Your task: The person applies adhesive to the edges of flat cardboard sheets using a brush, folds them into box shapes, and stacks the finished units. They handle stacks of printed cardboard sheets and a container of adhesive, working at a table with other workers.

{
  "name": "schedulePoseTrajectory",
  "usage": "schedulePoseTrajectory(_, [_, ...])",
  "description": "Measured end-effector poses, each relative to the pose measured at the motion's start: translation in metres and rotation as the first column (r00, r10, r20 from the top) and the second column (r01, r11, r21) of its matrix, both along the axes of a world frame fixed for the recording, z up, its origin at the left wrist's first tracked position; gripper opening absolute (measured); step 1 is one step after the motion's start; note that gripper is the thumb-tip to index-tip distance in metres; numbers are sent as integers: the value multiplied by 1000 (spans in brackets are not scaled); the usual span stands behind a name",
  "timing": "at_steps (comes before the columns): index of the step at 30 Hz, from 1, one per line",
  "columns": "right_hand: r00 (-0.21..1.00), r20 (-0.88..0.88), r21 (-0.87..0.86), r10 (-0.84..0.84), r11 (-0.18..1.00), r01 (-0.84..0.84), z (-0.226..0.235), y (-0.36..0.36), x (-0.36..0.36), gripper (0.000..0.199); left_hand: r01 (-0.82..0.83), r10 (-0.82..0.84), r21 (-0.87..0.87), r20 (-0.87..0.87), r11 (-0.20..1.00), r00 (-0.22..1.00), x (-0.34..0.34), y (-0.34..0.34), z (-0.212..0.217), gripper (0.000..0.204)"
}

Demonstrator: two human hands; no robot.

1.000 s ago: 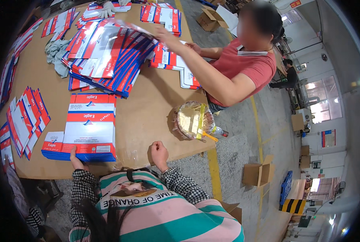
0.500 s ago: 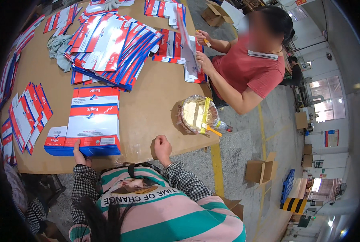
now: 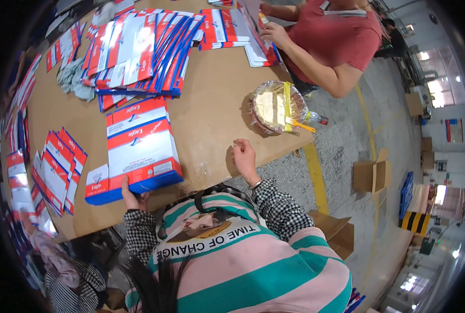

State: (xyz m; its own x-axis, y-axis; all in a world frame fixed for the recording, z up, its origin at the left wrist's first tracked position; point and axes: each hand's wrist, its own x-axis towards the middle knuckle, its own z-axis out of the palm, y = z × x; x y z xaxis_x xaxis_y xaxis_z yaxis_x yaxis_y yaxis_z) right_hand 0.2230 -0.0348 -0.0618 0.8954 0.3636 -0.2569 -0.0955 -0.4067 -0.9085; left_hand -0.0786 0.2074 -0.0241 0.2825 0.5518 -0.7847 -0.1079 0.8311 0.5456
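A stack of flat printed cartons (image 3: 141, 148), red, white and blue, lies near the table's front edge. My left hand (image 3: 131, 198) grips its front edge, thumb on top and fingers underneath. To the right, my right hand (image 3: 244, 156) is held over the table edge, apart from the stack, with its fingers curled in. Whether anything is inside those fingers is hidden. Beyond it stands a plastic-lined bowl (image 3: 269, 107) of pale paste, with a yellow strip across it and an orange-handled brush (image 3: 301, 125) on its rim.
A big fanned pile of cartons (image 3: 133, 52) lies farther back, beside a grey cloth (image 3: 76, 78). More cartons (image 3: 60, 167) lie at the left. Across the table a person in a red shirt (image 3: 334, 41) handles cartons. Another person's sleeve (image 3: 55, 255) reaches in at lower left.
The view has shifted, so the table appears turned and moved. My right hand has loosened from a tight fist, its fingers now less curled. My left hand keeps its grip on the stack.
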Motion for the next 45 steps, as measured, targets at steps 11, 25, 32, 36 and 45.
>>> schedulePoseTrajectory(11, [998,-51,-56,-33,998,30,23,-19,10,31,-33,33,11,36,999,999,25,-9,29,57])
schedulePoseTrajectory(25, [763,569,601,-306,789,-132,393,27,128,54,-95,95,-1,-74,995,993,15,-9,15,52])
schedulePoseTrajectory(32, [958,47,155,283,945,-287,152,38,43,31,-112,112,7,-52,994,992,22,-8,11,54])
schedulePoseTrajectory(36, [944,-8,25,330,944,-330,96,17,7,40,-83,87,40,-122,996,989,23,-7,13,59])
schedulePoseTrajectory(45, [930,354,-93,-99,986,140,130,-18,61,70,-150,155,63,-83,987,984,24,-12,16,59])
